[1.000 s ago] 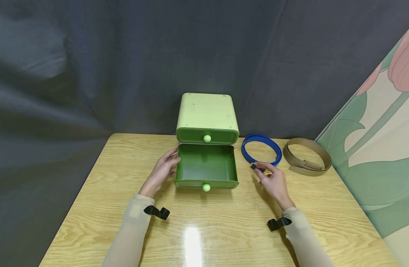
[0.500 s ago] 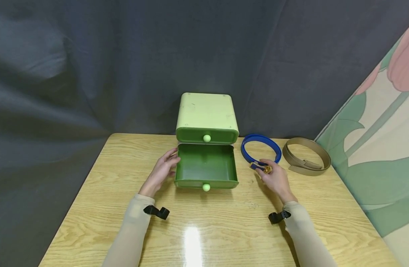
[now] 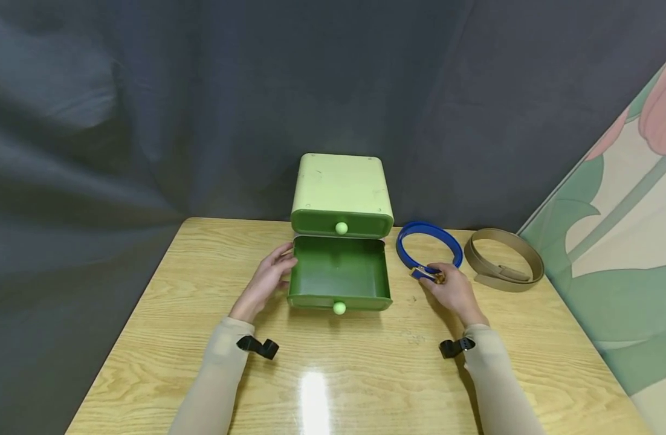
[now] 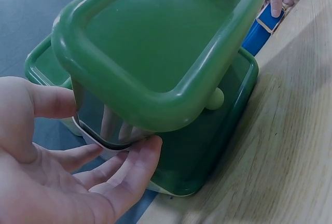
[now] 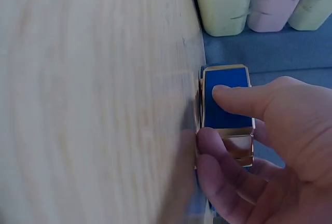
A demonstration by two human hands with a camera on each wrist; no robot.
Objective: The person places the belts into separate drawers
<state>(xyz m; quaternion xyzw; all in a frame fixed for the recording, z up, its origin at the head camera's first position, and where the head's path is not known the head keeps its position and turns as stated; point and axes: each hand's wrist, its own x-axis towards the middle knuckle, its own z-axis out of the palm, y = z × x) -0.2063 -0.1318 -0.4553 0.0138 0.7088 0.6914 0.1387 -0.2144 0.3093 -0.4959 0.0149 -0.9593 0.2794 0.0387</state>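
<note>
A two-tier drawer box [image 3: 342, 181] with a pale green top and green fronts stands at the table's back. Its lower drawer [image 3: 341, 269] is pulled out, with nothing inside. At that drawer's left side, my left hand [image 3: 263, 284] has the thumb at the rim and curled fingers below, as the left wrist view shows. To the right lies a coiled blue belt [image 3: 429, 227]. My right hand [image 3: 454, 291] pinches its gold-framed buckle [image 5: 228, 97] close to the tabletop, thumb on the blue plate. Some fingertips behind the buckle are hidden.
A coiled tan belt [image 3: 507, 235] lies right of the blue one. The wooden table [image 3: 376, 374] ends at a dark curtain [image 3: 246, 109] behind, and a flower-patterned panel [image 3: 627, 241] borders it on the right.
The right hand has turned slightly and lowered the buckle, which now sits nearer the tabletop. The left hand keeps its place at the drawer. The head view has shifted slightly.
</note>
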